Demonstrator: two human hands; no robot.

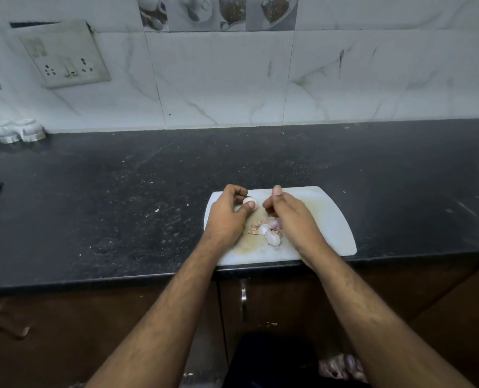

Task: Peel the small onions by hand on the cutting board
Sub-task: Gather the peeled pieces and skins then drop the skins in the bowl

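The left hand (227, 217) is pinching a peeled white onion (250, 202) between thumb and fingers near the board's (333, 219) far left corner. The right hand (291, 217) is hovering beside it, fingers loosely apart, over peels (263, 229) mid-board.

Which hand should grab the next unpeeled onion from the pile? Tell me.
Probably the right hand: it hovers directly beside the pile of onions on the cutting board and seems free. The left hand is pinching a peeled onion.

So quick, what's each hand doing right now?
Left hand: closed on a peeled onion.
Right hand: fingers pinched together; holding anything, cannot tell.
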